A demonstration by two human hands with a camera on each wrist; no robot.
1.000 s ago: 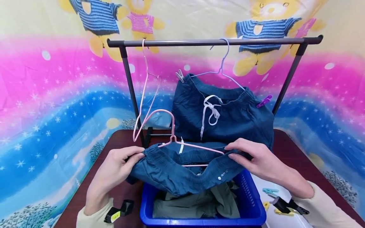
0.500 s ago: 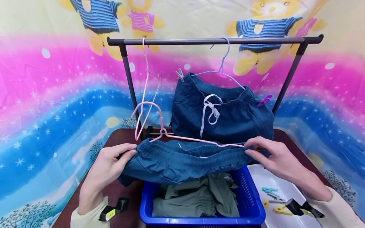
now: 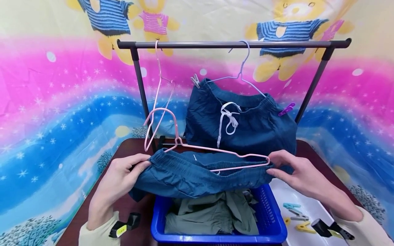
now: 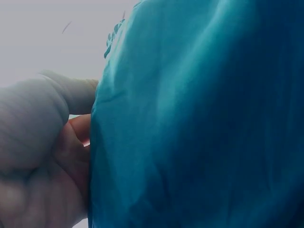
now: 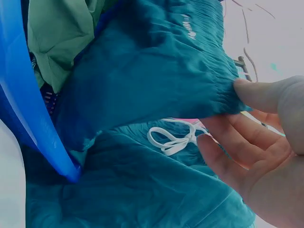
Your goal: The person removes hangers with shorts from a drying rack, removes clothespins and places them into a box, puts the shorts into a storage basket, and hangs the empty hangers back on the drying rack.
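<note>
A pair of dark blue shorts (image 3: 181, 181) is held up above the blue basket. My left hand (image 3: 118, 177) pinches the left end of the elastic waistband between thumb and fingers. At the waistband's right end, my right hand (image 3: 300, 176) pinches the cloth, its fingertips beside the tip of a pink wire hanger (image 3: 212, 149). The hanger's left arm goes down into the waist opening; its right end shows above the cloth edge. In the left wrist view, blue fabric (image 4: 190, 118) hides my fingertips. The right wrist view shows the thumb on the gathered waistband (image 5: 223, 85).
Behind, another pair of blue shorts (image 3: 203, 119) hangs clipped to a purple hanger (image 3: 241, 73) on the black rack (image 3: 200, 44). A bare pink hanger (image 3: 158, 89) hangs at left. Olive garments (image 3: 209, 215) lie in the blue basket (image 3: 271, 235); clothespins (image 3: 298, 215) lie in a white tray (image 3: 307, 191).
My right hand has moved right, stretching the waistband wider. The hanger has shifted up and its hook left; its right end and lower bar now show above the cloth.
</note>
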